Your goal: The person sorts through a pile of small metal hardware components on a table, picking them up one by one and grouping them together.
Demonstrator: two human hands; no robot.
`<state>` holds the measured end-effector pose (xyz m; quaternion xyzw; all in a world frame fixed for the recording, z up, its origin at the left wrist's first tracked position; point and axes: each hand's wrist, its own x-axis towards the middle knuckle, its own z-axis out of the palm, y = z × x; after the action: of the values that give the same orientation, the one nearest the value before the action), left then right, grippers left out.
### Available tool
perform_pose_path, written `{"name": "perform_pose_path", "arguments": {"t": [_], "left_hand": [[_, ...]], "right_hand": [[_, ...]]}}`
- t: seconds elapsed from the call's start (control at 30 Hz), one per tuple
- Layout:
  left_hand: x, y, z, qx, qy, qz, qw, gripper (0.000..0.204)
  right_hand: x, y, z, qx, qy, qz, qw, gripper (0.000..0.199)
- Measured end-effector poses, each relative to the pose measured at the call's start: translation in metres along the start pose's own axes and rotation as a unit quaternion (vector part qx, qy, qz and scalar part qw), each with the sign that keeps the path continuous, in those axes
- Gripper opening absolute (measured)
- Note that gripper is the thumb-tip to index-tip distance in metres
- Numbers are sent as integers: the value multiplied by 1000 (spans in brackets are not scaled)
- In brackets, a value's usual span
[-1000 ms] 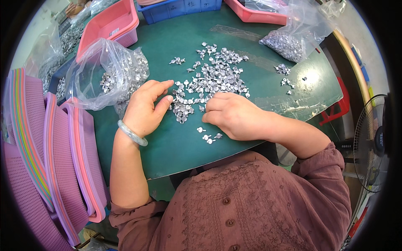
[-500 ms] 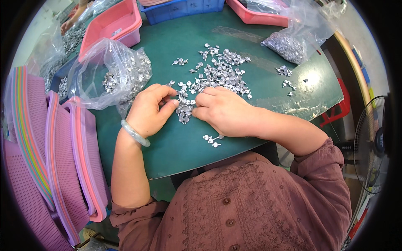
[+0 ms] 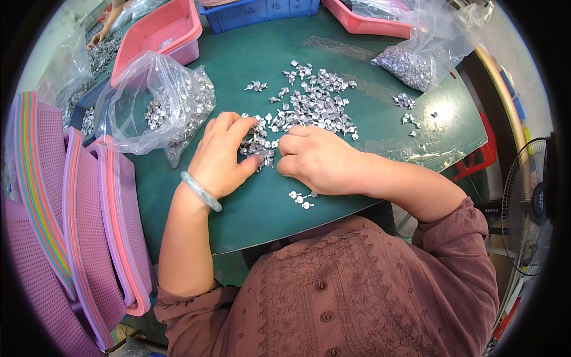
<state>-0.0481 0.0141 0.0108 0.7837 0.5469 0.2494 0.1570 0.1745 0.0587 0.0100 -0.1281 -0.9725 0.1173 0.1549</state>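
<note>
On the green table lies a pile of small silver metal parts (image 3: 321,107), each with a round flat head and a short stem. A smaller heap of the same parts (image 3: 257,144) sits between my two hands. My left hand (image 3: 223,156) curves around that heap's left side, thumb and fingers apart and touching its edge. My right hand (image 3: 318,157) rests at the heap's right side with its fingers curled together; what they pinch, if anything, is hidden. Several parts (image 3: 300,199) lie near the table's front edge, just below my right hand.
An open clear plastic bag (image 3: 184,113) of parts stands to the left. Another bag of parts (image 3: 407,66) lies far right. Pink trays (image 3: 190,30) and a blue crate (image 3: 262,16) line the back. Purple baskets (image 3: 101,226) are stacked at left. A fan (image 3: 526,205) stands at right.
My left hand has opened from a near pinch and spread around the small heap, its fingers reaching farther up. The right hand has barely moved.
</note>
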Motion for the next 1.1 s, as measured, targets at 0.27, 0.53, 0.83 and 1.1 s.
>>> {"name": "perform_pose_path", "arguments": {"t": [0.27,0.53,0.83,1.1], "left_hand": [[0,-3,1,-7,-3,3,1000,52],[0,-8,-2,-27,-4,7,1000,45],[1,-9,-3,-43,-14,-17,999,41],[2,-8,-3,-47,-15,-22,999,39]], "right_hand": [[0,0,-1,41,-36,20,998,7],[-6,6,-11,33,-25,65,997,15],[-8,6,-8,28,-15,35,999,13],[-8,4,-2,48,14,12,999,8]]}}
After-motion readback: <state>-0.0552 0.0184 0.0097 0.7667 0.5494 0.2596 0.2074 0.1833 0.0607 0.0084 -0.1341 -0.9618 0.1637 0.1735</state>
